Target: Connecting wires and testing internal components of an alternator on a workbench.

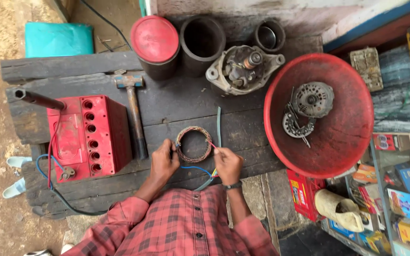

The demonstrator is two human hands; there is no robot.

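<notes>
Copper wire wound into a ring [194,144] lay on the dark wooden table [176,104] at the lower middle of the frame. The left hand [163,162] had its fingers closed on the ring's left edge; the right hand [228,164] pinched a thin red wire [212,145] at its right edge. Left of them sat a red battery [90,136] and a hammer [134,114]. Farther up and right, a red bowl [342,142] held metal parts [307,106], beside a motor housing [243,68] and black cans [202,45].

copper winding ring [194,144] flat on bench
</notes>
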